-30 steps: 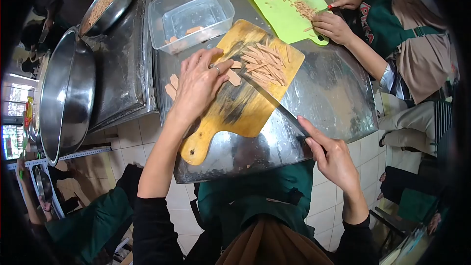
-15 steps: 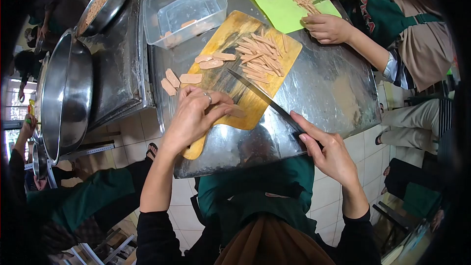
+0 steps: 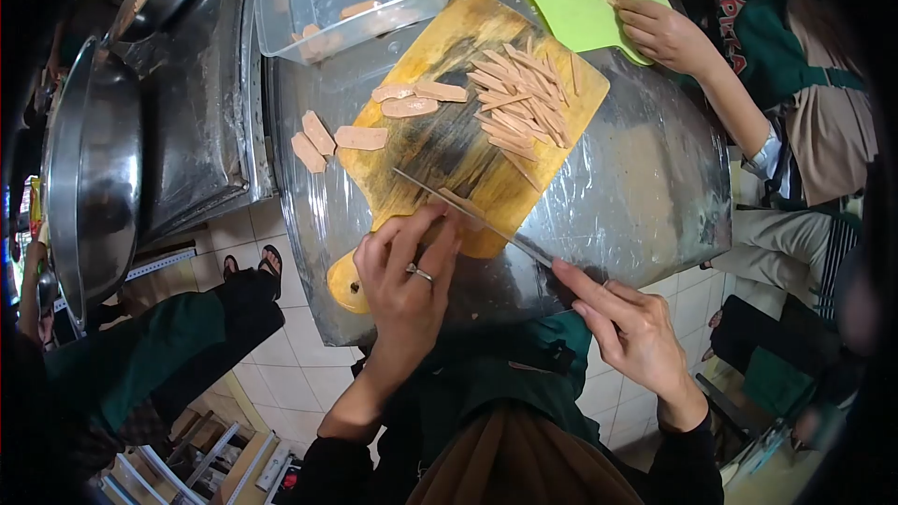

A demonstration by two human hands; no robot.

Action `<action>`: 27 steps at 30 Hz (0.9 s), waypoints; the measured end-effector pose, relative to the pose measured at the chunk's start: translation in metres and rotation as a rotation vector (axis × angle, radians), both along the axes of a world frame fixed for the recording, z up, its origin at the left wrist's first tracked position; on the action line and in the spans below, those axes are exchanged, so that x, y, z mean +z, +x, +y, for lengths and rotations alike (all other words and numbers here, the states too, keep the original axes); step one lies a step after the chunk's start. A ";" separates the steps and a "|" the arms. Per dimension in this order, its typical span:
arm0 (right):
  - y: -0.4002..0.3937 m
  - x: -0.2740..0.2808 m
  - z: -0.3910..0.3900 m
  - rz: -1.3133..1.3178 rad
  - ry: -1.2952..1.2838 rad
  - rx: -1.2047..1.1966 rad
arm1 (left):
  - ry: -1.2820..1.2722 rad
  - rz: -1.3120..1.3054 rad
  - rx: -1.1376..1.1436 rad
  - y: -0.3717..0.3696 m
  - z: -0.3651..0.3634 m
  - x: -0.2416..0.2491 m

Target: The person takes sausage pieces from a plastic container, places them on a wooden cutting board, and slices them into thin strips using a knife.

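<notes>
On the yellow wooden cutting board [image 3: 449, 37], my left hand [image 3: 407, 276] presses its fingertips on a pinkish-tan, sausage-like slice [image 3: 477, 217] near the handle end. My right hand [image 3: 631, 327] grips a knife [image 3: 505, 236]. Its blade runs across that slice, right at my left fingertips; the knife handle is mostly hidden by the hand. A pile of thin cut strips [image 3: 524, 98] lies on the board's right side. Several flat slices [image 3: 409, 107] rest on the left part of the board, and a couple of others [image 3: 318, 133] lie beside it on the table.
A clear plastic container [image 3: 271, 0] with a few slices stands behind the board. To the right, a co-worker's hands [image 3: 669, 33] cut small pieces on a green mat [image 3: 552, 0]. Large metal bowls [image 3: 94, 178] stand left, past the metal table's [image 3: 655, 150] edge.
My left hand has shifted right and nearer to me, its fingertips now beside the blade. The knife has moved left and down, onto the slice. The whole view has shifted slightly.
</notes>
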State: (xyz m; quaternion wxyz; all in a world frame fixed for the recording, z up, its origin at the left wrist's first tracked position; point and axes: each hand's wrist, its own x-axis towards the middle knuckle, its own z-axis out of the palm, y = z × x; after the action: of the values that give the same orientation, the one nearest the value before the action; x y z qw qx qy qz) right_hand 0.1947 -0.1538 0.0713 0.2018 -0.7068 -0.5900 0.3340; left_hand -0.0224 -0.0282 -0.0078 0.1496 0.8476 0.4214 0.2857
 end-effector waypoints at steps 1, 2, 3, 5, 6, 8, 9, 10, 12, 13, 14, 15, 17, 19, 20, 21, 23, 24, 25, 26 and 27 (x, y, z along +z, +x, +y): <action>0.001 -0.001 -0.001 -0.014 -0.007 0.016 | 0.042 0.017 0.007 0.001 0.000 -0.006; 0.003 -0.001 -0.001 -0.025 -0.022 0.020 | 0.084 0.034 0.014 0.001 0.000 -0.010; 0.003 -0.002 -0.001 -0.036 -0.035 0.023 | 0.084 0.033 0.017 0.001 0.000 -0.012; 0.004 -0.001 0.000 -0.059 -0.068 0.038 | 0.081 0.031 0.019 0.001 0.000 -0.012; 0.004 0.003 0.003 -0.072 -0.084 0.052 | 0.068 0.036 0.018 0.001 0.001 -0.011; 0.005 0.006 0.005 -0.089 -0.095 0.073 | 0.043 0.048 0.017 0.001 0.002 -0.008; 0.006 0.006 0.003 -0.093 -0.093 0.080 | 0.042 0.044 0.015 0.000 0.002 -0.009; 0.008 0.006 0.003 -0.096 -0.090 0.089 | 0.041 0.042 0.015 -0.001 0.001 -0.011; 0.012 0.009 0.007 -0.048 -0.110 0.114 | 0.028 0.043 0.014 -0.002 0.000 -0.012; 0.014 0.011 0.009 -0.025 -0.118 0.125 | 0.019 0.046 0.014 -0.002 0.000 -0.011; 0.016 0.013 0.012 -0.015 -0.138 0.134 | 0.010 0.049 0.015 -0.002 0.001 -0.009; 0.018 0.016 0.014 -0.003 -0.158 0.143 | 0.003 0.054 0.014 -0.002 0.001 -0.008; 0.018 0.017 0.014 0.016 -0.200 0.144 | -0.010 0.064 0.011 -0.002 0.001 -0.007; 0.017 0.016 0.010 0.029 -0.243 0.130 | -0.025 0.068 0.003 -0.002 0.002 -0.005; 0.017 0.015 0.012 0.026 -0.247 0.138 | -0.033 0.070 -0.001 -0.002 0.002 -0.005; 0.017 0.014 0.014 0.022 -0.251 0.146 | -0.035 0.075 -0.008 -0.002 0.003 -0.004; 0.018 0.009 0.021 0.018 -0.253 0.158 | -0.035 0.082 -0.016 -0.003 0.003 -0.004; 0.018 0.002 0.024 0.019 -0.249 0.158 | -0.035 0.085 -0.018 -0.004 0.003 -0.004; 0.018 -0.003 0.029 0.019 -0.241 0.162 | -0.030 0.089 -0.016 -0.003 0.002 -0.004; 0.017 -0.004 0.036 0.037 -0.234 0.155 | -0.022 0.091 -0.019 -0.003 0.003 -0.004; 0.015 -0.005 0.043 0.055 -0.226 0.147 | -0.022 0.096 -0.018 -0.002 0.004 -0.003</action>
State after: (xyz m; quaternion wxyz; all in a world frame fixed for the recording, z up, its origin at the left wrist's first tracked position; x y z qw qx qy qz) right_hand 0.2093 -0.1108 0.0667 0.1119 -0.6704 -0.5933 0.4313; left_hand -0.0247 -0.0247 -0.0105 0.1409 0.8623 0.4237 0.2389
